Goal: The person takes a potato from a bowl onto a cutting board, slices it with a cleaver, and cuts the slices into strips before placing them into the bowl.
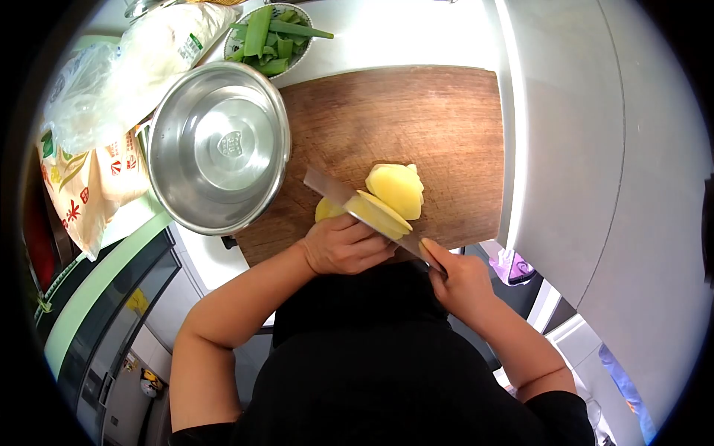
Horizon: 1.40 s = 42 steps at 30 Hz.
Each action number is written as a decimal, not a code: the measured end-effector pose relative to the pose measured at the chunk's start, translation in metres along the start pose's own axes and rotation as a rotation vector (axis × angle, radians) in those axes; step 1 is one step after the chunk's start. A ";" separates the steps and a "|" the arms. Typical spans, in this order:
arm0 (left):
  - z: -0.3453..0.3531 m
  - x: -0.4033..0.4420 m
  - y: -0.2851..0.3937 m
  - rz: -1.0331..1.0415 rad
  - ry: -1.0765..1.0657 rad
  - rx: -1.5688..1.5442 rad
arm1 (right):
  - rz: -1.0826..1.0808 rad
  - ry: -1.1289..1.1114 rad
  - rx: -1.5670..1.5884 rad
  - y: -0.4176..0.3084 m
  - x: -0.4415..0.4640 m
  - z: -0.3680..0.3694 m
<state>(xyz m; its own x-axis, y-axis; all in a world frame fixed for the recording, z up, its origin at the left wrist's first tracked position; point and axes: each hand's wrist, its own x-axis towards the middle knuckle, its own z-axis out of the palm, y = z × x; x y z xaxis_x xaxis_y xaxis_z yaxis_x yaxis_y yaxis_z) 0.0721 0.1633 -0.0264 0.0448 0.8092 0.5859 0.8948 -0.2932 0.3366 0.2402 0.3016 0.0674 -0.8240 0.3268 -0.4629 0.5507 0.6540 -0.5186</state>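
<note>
My right hand [465,284] is closed round the handle of a broad-bladed kitchen knife [331,189], which points up and to the left. Curled fingers of my left hand [348,247] press on a peeled yellow potato [325,209] at the near side of the blade, and the hand hides part of it. A cut potato slice [378,214] lies against the far side of the blade. Just beyond it several overlapping potato slices [396,190] rest on the wooden cutting board [416,111].
A shiny steel basin [165,149] stands at the board's left edge. Behind it is a patterned bowl [305,53] of cut green leaves [271,37]. Plastic bags [111,89] and a printed food bag [82,193] lie at the left. A pale wall [565,149] borders the right.
</note>
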 end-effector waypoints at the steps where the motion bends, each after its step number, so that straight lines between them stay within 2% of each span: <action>1: 0.002 0.000 0.000 0.003 0.009 0.009 | 0.000 0.000 0.000 0.003 0.005 0.005; 4: 0.005 -0.001 0.001 -0.001 0.026 0.011 | -0.037 0.047 0.042 0.007 0.019 0.015; 10: 0.003 -0.004 0.000 0.000 0.031 -0.004 | 0.028 0.016 0.015 0.007 0.027 0.016; 12: 0.002 -0.005 0.000 0.017 0.024 0.017 | 0.036 0.022 0.164 0.008 0.025 0.010; 15: -0.001 -0.007 0.002 0.014 -0.001 0.037 | 0.006 0.079 0.228 -0.007 0.010 -0.013; 18: 0.004 -0.005 0.002 0.005 0.025 0.016 | 0.035 0.010 0.221 -0.013 -0.002 -0.024; 37: 0.005 -0.006 0.002 -0.017 0.043 -0.014 | 0.023 0.023 0.105 0.001 -0.016 -0.019; 39: 0.002 -0.005 0.002 -0.007 0.020 0.002 | 0.127 -0.076 0.047 0.013 -0.024 -0.022; 42: 0.002 -0.008 0.002 0.002 -0.002 0.013 | 0.174 -0.076 0.087 0.013 -0.028 -0.027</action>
<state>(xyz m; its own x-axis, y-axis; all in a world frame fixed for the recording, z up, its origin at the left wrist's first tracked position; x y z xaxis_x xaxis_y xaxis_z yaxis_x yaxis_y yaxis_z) 0.0746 0.1568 -0.0317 0.0477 0.8094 0.5853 0.9005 -0.2884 0.3255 0.2672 0.3194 0.0936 -0.7050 0.3746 -0.6022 0.6957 0.5300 -0.4848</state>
